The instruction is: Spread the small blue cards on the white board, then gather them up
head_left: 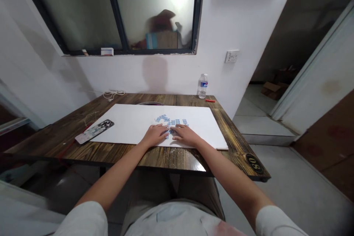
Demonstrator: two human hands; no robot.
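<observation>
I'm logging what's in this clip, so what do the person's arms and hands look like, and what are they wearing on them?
The person wears a white short-sleeved shirt, with the left sleeve and right sleeve ending around the upper arms. Below them the arms are bare. The left hand and right hand have no gloves, and no watch or bracelet shows on either wrist.

- A flat board lies on the table, near its front edge.
- Small printed cards lie in a curved row on the board, some under the left hand and right hand.
- A phone lies on the table, left of the board.
- A coiled cable lies at the table's back left.
- A plastic bottle stands at the back right, with a small stick just beside it.
- A window is set in the wall behind the table.
</observation>
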